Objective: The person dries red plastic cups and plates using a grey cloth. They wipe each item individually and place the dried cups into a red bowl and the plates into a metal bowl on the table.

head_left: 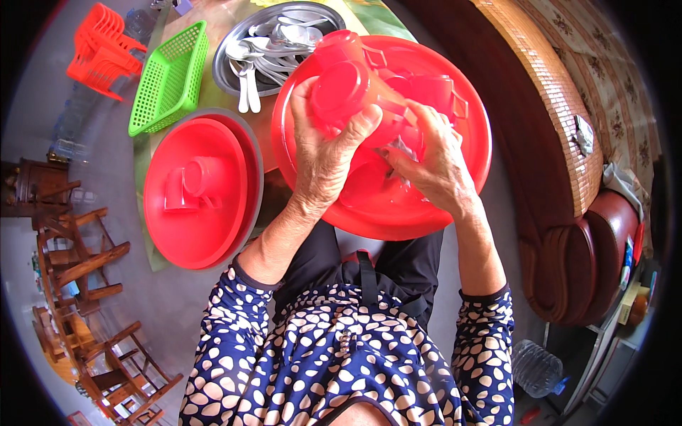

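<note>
I count one red cup [342,91] held in my left grip [323,142] above the large basin [398,228], right grip [437,160] beside it, hold unclear; two cups [202,177] seemingly done in the smaller basin [202,245], several left.

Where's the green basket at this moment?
In the head view, the green basket is at upper left, left of the metal tray and just above the smaller red basin.

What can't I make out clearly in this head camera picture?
In the head view:
Pale, crumpled thing: partly covered by the right hand, kind unclear.
Count of red mugs in the large red basin: they overlap, and the left hand blocks some.
Lower cutlery: buried under upper pieces.
</note>
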A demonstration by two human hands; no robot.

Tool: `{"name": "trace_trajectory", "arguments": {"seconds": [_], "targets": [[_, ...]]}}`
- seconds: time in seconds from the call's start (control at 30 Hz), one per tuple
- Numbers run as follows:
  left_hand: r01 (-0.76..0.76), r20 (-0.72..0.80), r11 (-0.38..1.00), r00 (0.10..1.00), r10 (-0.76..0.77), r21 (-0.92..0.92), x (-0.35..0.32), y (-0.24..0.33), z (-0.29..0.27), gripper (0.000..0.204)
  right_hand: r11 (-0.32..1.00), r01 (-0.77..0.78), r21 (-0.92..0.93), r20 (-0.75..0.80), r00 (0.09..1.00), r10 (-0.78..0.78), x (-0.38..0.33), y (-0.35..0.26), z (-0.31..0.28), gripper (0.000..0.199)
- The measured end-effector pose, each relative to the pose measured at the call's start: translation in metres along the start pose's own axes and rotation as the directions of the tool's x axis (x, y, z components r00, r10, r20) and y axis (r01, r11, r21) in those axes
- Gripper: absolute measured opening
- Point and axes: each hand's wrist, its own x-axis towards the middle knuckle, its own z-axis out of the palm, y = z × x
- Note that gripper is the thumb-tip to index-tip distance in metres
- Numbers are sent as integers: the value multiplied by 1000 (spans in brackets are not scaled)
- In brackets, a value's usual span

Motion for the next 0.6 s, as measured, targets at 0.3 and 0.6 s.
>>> {"name": "trace_trajectory", "arguments": {"seconds": [0.3,0.6], "targets": [[105,67,969,993,-92,-223,12,4,-5,66,648,-241,723,187,971,152,26,-14,-3,69],[-136,128,980,985,118,143,17,4,-35,76,281,-206,937,205,978,33,39,-6,13,56]]}}
